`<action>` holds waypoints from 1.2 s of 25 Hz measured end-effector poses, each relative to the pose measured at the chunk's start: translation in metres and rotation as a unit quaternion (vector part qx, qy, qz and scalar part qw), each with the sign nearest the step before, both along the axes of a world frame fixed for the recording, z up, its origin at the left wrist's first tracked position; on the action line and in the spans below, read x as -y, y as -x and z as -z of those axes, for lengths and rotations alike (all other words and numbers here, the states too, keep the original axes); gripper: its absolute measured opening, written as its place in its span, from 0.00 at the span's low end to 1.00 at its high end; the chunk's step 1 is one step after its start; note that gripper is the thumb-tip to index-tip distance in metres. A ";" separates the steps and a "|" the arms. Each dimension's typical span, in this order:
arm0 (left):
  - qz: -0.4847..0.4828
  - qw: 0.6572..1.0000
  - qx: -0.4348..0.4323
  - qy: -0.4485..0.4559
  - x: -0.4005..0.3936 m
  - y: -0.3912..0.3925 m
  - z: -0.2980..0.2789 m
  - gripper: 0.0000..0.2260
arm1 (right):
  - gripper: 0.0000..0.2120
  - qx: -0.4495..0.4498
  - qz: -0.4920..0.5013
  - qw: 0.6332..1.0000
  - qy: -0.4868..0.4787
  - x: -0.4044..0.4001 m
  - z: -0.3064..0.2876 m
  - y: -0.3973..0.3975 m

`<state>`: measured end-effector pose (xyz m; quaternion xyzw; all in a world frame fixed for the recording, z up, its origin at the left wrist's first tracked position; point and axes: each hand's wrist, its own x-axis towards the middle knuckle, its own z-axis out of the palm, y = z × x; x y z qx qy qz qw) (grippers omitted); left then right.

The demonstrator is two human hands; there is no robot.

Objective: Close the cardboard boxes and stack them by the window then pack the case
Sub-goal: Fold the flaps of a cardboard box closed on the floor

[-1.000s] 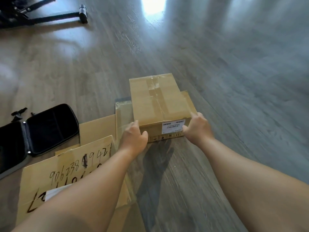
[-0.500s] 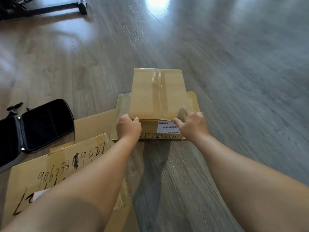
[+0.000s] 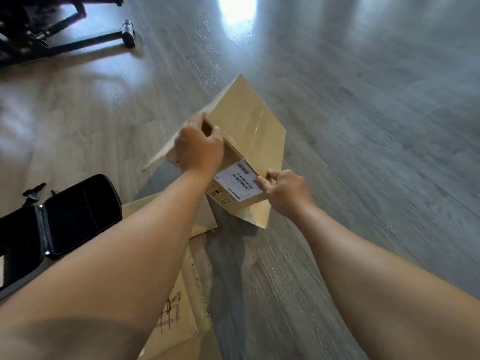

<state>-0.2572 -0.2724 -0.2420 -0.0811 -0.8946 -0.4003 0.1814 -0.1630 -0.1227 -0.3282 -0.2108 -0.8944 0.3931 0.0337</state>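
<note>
Left grip: the left hand (image 3: 198, 149) curls over the upper near corner of the small cardboard box (image 3: 246, 128), fingers hooked over the edge, thumb side toward the camera.
Right grip: the right hand (image 3: 287, 193) pinches the lower near corner of the same box, thumb and bent fingers closed on the edge just beside the white shipping label (image 3: 237, 181).
Small cardboard box: held between both hands, tilted steeply, one corner pointing up and away; clear tape runs along its broad top face. A loose flap (image 3: 161, 157) sticks out to the left under the left hand. Whether its lowest corner touches the floor I cannot tell.
Shipping label: on the near end face, printed text too blurred to read.
Large cardboard box (image 3: 181, 307): lies on the floor under the left forearm, black handwritten marks on its top, partly hidden by the arm.
Black case (image 3: 78, 216): lies open on the floor at the left, near the large box, dark lining showing.
Small black parts (image 3: 33, 189): on the floor just beyond the case.
Black stand (image 3: 78, 42): legs and a wheel at the top left, well apart from the boxes.
Floor (image 3: 363, 126): grey wood-grain planks, with a bright glare patch at the top.
</note>
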 end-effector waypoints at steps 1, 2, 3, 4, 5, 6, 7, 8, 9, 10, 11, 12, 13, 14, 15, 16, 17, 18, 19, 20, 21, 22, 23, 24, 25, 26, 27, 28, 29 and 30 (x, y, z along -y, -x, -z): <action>0.025 0.999 -0.034 0.030 -0.009 -0.004 -0.001 0.08 | 0.18 0.011 0.001 1.000 0.026 0.002 0.001 0.001; 0.062 0.994 -0.065 0.063 -0.018 -0.011 0.003 0.08 | 0.18 0.013 0.005 0.998 0.060 0.003 0.001 0.001; 0.110 0.985 -0.086 0.097 -0.025 -0.021 0.012 0.08 | 0.18 0.008 0.008 0.994 0.105 0.005 0.001 0.001; 0.161 0.974 -0.094 0.131 -0.031 -0.034 0.024 0.09 | 0.17 0.000 0.007 0.989 0.150 0.004 0.000 -0.001; 0.210 0.962 -0.086 0.153 -0.034 -0.047 0.038 0.11 | 0.16 -0.003 0.003 0.985 0.175 0.003 0.000 -0.003; 0.246 0.954 -0.062 0.161 -0.035 -0.059 0.052 0.14 | 0.14 -0.003 -0.002 0.986 0.165 -0.001 0.001 -0.007; 0.268 0.949 -0.043 0.161 -0.034 -0.068 0.063 0.15 | 0.13 0.004 -0.005 0.992 0.125 -0.005 0.002 -0.010; 0.284 0.945 -0.038 0.160 -0.033 -0.073 0.073 0.16 | 0.13 0.010 0.006 0.997 0.074 -0.011 0.003 -0.014; 0.301 0.938 -0.045 0.165 -0.032 -0.077 0.080 0.15 | 0.13 0.012 0.031 0.999 0.028 -0.019 0.004 -0.017; 0.317 0.931 -0.056 0.172 -0.032 -0.081 0.084 0.15 | 0.13 0.004 0.063 0.998 -0.004 -0.028 0.005 -0.019; 0.322 0.928 -0.069 0.173 -0.031 -0.082 0.085 0.15 | 0.13 -0.011 0.095 0.995 -0.027 -0.035 0.005 -0.020; 0.313 0.932 -0.079 0.164 -0.030 -0.083 0.085 0.14 | 0.13 -0.035 0.121 0.991 -0.036 -0.040 0.005 -0.022; 0.290 0.942 -0.083 0.149 -0.028 -0.082 0.084 0.13 | 0.13 -0.057 0.136 0.989 -0.027 -0.044 0.004 -0.023; 0.255 0.955 -0.078 0.129 -0.026 -0.081 0.082 0.13 | 0.14 -0.067 0.133 0.989 -0.016 -0.046 0.003 -0.023; 0.217 0.967 -0.068 0.111 -0.024 -0.079 0.082 0.13 | 0.16 -0.059 0.110 0.992 -0.021 -0.046 0.004 -0.024; 0.185 0.976 -0.059 0.098 -0.021 -0.076 0.082 0.13 | 0.19 -0.035 0.080 0.995 -0.045 -0.044 0.007 -0.026; 0.162 0.982 -0.051 0.088 -0.017 -0.074 0.083 0.12 | 0.20 -0.011 0.058 0.996 -0.072 -0.042 0.011 -0.028; 0.144 0.986 -0.037 0.075 -0.013 -0.072 0.084 0.11 | 0.23 0.006 0.048 0.995 -0.087 -0.041 0.016 -0.029; 0.120 0.991 -0.019 0.059 -0.008 -0.070 0.087 0.09 | 0.25 0.015 0.045 0.995 -0.087 -0.041 0.020 -0.031; 0.093 0.995 -0.003 0.045 -0.003 -0.068 0.090 0.06 | 0.27 0.017 0.045 0.996 -0.078 -0.042 0.024 -0.032; 0.066 0.997 0.010 0.039 0.003 -0.067 0.093 0.04 | 0.28 0.015 0.051 0.996 -0.065 -0.044 0.026 -0.033; 0.044 0.998 0.021 0.043 0.008 -0.067 0.096 0.03 | 0.26 0.009 0.071 0.996 -0.051 -0.049 0.027 -0.035; 0.026 0.998 0.030 0.047 0.013 -0.066 0.100 0.04 | 0.23 0.008 0.104 0.994 -0.039 -0.053 0.026 -0.036; 0.012 0.998 0.040 0.046 0.017 -0.065 0.103 0.04 | 0.22 0.013 0.144 0.989 -0.032 -0.058 0.026 -0.037; 0.003 0.998 0.050 0.040 0.020 -0.063 0.106 0.04 | 0.21 0.014 0.184 0.982 -0.026 -0.063 0.026 -0.039; 0.002 0.997 0.067 0.034 0.022 -0.062 0.108 0.06 | 0.20 0.004 0.220 0.975 -0.016 -0.067 0.025 -0.041; 0.013 0.995 0.091 0.028 0.022 -0.061 0.110 0.07 | 0.20 -0.018 0.250 0.968 0.000 -0.071 0.023 -0.043; 0.033 0.992 0.121 0.025 0.022 -0.062 0.112 0.10 | 0.21 -0.052 0.273 0.960 0.018 -0.074 0.021 -0.045; 0.060 0.987 0.149 0.026 0.020 -0.063 0.114 0.12 | 0.23 -0.090 0.285 0.954 0.029 -0.076 0.018 -0.046; 0.086 0.981 0.174 0.030 0.019 -0.066 0.116 0.14 | 0.26 -0.122 0.285 0.950 0.028 -0.078 0.015 -0.048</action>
